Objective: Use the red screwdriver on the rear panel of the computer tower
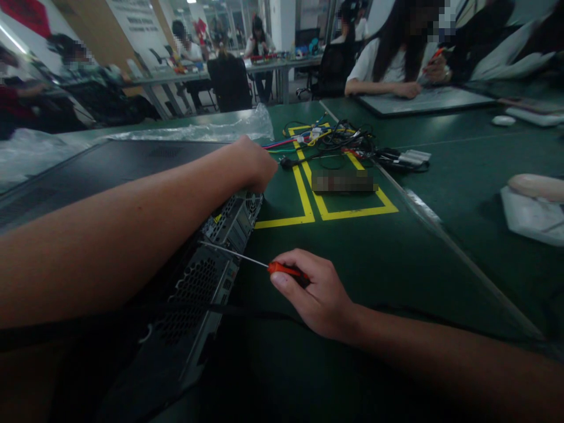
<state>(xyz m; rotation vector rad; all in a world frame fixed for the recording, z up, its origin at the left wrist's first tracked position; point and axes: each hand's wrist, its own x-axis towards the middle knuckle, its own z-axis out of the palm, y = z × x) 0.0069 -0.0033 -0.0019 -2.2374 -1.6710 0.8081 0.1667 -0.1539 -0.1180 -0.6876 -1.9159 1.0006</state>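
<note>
Far left: clear plastic sheeting (30, 153), thin and crinkled, glossy along the folds. Next, computer case (92, 182) on its side on the table: flat matte-black box, slotted vent patch on top. Left hand (255, 164) is at its far rear corner, wrist bent; fingers mostly hidden, can't tell if gripping. Rear panel (194, 282) is bare grey metal, honeycomb mesh, plus round fan grille (252, 202) near the far end. Screwdriver (279, 268): slim straight steel shaft, orange/black handle, tip at the panel; contact unclear. Right hand (317, 288) has fingers wrapped around the handle, thumb along it. Beyond: yellow tape (304, 194) in flat rectangular outlines on smooth green table (440, 276); tangled cables (348, 138), mostly black, some coloured. Far right: whitish angular tray (529, 220), rounded beige piece (537, 187) on it.
</note>
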